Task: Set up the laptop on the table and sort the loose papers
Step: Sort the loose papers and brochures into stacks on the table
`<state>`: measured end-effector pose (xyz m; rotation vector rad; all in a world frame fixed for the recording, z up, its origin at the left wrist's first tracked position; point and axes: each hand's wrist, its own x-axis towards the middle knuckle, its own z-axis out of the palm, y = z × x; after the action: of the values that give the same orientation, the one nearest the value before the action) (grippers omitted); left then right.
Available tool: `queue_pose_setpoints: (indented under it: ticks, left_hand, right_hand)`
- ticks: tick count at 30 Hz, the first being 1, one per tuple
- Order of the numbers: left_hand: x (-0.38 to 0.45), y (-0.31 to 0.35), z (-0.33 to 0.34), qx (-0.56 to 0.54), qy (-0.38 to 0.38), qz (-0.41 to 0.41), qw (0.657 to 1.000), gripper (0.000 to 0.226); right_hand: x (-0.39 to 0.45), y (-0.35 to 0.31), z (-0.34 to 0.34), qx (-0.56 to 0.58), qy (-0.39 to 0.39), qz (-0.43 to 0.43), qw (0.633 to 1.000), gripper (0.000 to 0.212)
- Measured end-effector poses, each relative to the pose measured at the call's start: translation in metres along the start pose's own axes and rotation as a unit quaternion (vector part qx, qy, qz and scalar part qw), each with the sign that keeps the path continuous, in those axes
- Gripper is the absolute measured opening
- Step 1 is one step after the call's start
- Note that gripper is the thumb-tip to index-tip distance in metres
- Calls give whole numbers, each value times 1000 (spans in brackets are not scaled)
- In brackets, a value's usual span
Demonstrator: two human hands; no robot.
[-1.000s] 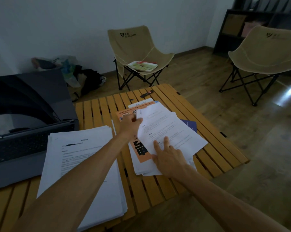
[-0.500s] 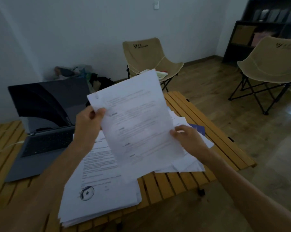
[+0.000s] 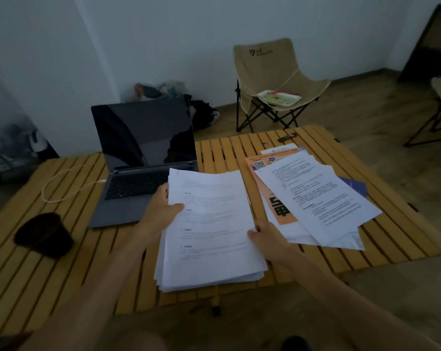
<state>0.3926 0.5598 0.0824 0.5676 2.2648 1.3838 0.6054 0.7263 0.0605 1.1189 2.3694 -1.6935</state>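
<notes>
Slatted yellow wood forms the table [image 3: 214,148] beneath us, and around our neat white paper stack [image 3: 209,229] we count one open grey laptop [image 3: 138,173] just left of it, one fanned heap of loose papers [image 3: 315,198] with an orange flyer just right of it, one dark round cup [image 3: 43,234] far to its left, and one beige fabric folding chair [image 3: 272,79] beyond it. Our left hand [image 3: 161,211] pinches the stack's top sheet at its left edge, thumb on top, while our right hand [image 3: 267,235] grips the right edge, fingers curled narrow.
</notes>
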Motion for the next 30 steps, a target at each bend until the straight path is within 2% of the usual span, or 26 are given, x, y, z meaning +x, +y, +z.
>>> queue_pose_setpoints:
  ticks: [2, 5, 9, 13, 15, 16, 20, 25, 27, 30]
  left_hand:
    - [0, -4, 2, -6, -6, 3, 1000, 63]
    - [-4, -9, 7, 12, 0, 16, 1000, 58]
    - [-10, -12, 10, 36, 65, 26, 997, 41]
    - [-23, -27, 7, 111, 85, -64, 988, 57]
    - [-31, -31, 12, 97, 74, -78, 989, 38]
    - [-35, -33, 17, 79, 73, -76, 991, 33]
    - [-41, -36, 30, 17, 79, -43, 996, 41]
    - [-43, -42, 32, 60, 73, 8, 995, 52]
    - [-43, -48, 33, 71, 76, 13, 994, 53]
    - [-39, -57, 34, 80, 80, 8, 993, 52]
  right_hand:
    - [-2, -2, 5, -13, 10, 13, 1000, 20]
    - [-7, -12, 8, -57, 19, -15, 998, 25]
    - [-6, -16, 12, -85, 19, -5, 996, 31]
    - [-2, -12, 19, -161, 103, 8, 982, 41]
    - [0, -11, 19, -180, 127, 6, 976, 43]
    - [2, -10, 20, -180, 119, 7, 976, 42]
    - [8, -9, 21, -185, 84, -17, 979, 37]
    - [15, -5, 14, -187, 59, -12, 981, 35]
    - [22, -8, -4, -208, 92, -10, 974, 31]
    - [37, -13, -42, -280, 219, 0, 935, 25]
